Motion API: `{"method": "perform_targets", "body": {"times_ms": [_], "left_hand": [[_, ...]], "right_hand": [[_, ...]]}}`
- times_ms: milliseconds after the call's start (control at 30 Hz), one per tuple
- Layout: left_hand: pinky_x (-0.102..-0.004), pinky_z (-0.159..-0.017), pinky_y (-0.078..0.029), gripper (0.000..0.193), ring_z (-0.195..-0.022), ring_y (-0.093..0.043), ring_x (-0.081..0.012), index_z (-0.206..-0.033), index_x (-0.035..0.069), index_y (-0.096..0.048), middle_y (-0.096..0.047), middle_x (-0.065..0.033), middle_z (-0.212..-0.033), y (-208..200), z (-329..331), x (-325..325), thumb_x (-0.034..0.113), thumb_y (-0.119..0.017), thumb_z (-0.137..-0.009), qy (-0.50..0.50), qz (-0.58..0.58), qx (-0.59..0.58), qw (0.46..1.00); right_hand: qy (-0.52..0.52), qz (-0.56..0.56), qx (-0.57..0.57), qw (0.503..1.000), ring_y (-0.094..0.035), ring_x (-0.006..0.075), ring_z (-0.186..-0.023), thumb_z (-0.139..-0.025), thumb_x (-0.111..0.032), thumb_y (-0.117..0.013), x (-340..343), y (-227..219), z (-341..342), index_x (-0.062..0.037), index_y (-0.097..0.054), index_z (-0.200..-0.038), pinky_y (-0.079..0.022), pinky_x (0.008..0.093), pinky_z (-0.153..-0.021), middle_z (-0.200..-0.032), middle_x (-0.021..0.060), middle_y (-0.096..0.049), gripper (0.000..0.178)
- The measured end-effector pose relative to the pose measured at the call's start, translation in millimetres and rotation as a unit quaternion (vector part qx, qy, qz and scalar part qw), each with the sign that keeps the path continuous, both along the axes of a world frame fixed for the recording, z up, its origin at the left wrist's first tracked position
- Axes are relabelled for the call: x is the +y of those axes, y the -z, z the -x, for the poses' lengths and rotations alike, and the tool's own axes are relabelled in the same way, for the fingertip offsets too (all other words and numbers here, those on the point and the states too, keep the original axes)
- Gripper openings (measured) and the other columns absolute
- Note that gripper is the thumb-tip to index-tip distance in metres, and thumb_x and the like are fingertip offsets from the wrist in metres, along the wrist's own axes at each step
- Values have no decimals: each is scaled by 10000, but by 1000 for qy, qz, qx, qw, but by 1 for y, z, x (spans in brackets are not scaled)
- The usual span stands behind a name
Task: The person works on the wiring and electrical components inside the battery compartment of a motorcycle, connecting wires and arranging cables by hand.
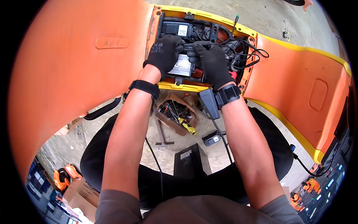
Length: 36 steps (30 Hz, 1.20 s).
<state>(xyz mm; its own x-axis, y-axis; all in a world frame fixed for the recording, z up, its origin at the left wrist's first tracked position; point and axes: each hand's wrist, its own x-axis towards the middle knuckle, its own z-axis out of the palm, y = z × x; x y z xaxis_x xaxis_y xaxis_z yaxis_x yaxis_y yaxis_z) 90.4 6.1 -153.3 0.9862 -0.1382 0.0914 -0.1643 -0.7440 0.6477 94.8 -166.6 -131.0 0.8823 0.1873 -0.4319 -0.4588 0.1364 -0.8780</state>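
Note:
Both my hands wear black gloves and meet over the open compartment [166, 83] of an orange and yellow vehicle body. My left hand [163, 53] is closed, its fingertips pinched on a small dark piece I cannot make out. Facing it, my right hand [214, 63] is closed too, gripping a black cable [223, 45] that leads off to the right. Under the hands lies a silver box [181, 67] with a printed label. Behind them sits a black module [171, 28] with a white sticker. Loose black cables [257, 52] loop out over the compartment's right rim.
Orange panels [74, 56] flank the compartment on both sides. Below it, an open carton [173, 128] holds small parts and a yellow-black item. A hammer [161, 134], a black box [190, 160] and a small black device [212, 138] are on the concrete floor.

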Motion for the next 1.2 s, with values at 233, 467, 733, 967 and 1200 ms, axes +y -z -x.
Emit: {"method": "perform_targets", "body": {"times_ms": [233, 467, 733, 967, 1200], "left_hand": [[-391, -776, -517, 133, -873, -649, -333, -942, 26, -692, -677, -153, -909, -4, 3, 2, 18, -629, -825, 42, 14, 13, 999], [-391, -802, -511, 160, -881, -636, -333, -957, 32, -692, -663, -139, -916, -2, 2, -8, 8, -631, -811, 67, 14, -3, 998], [-440, -776, -509, 146, -904, -617, -362, -935, 77, -696, -610, -166, -926, -15, 23, -31, 95, -699, -790, -84, -135, 8, 987], [-426, -855, -509, 224, -960, -646, -360, -1064, 53, -659, -675, -193, -1004, -25, 26, -30, 104, -653, -847, -167, 20, 44, 985], [-471, -960, -423, 382, -1101, -524, -374, -1116, 35, -564, -557, -192, -1121, 5, 60, -48, 257, -658, -820, -60, -202, -89, 973]], "right_hand": [[14, 2, 1, 1000, -675, 164, -648, -931, -24, -571, 6, 9, 4, 81, -624, -958, -581, 273, -553, -833, 136, -688, 121], [31, -46, 37, 998, -659, 146, -635, -945, -113, -562, -3, 9, 16, 43, -627, -960, -566, 262, -544, -811, 102, -670, 171], [120, -75, 148, 979, -603, 129, -574, -919, -171, -575, -30, 7, 38, -4, -628, -932, -510, 262, -494, -760, 74, -647, 176], [76, 104, 97, 987, -555, 131, -485, -963, -276, -590, -37, 11, 42, -37, -616, -817, -456, 271, -431, -650, 53, -609, 282], [79, 69, 113, 988, -570, 153, -476, -962, -288, -580, -32, 2, 43, -25, -592, -795, -469, 282, -417, -639, 70, -613, 312]]}}
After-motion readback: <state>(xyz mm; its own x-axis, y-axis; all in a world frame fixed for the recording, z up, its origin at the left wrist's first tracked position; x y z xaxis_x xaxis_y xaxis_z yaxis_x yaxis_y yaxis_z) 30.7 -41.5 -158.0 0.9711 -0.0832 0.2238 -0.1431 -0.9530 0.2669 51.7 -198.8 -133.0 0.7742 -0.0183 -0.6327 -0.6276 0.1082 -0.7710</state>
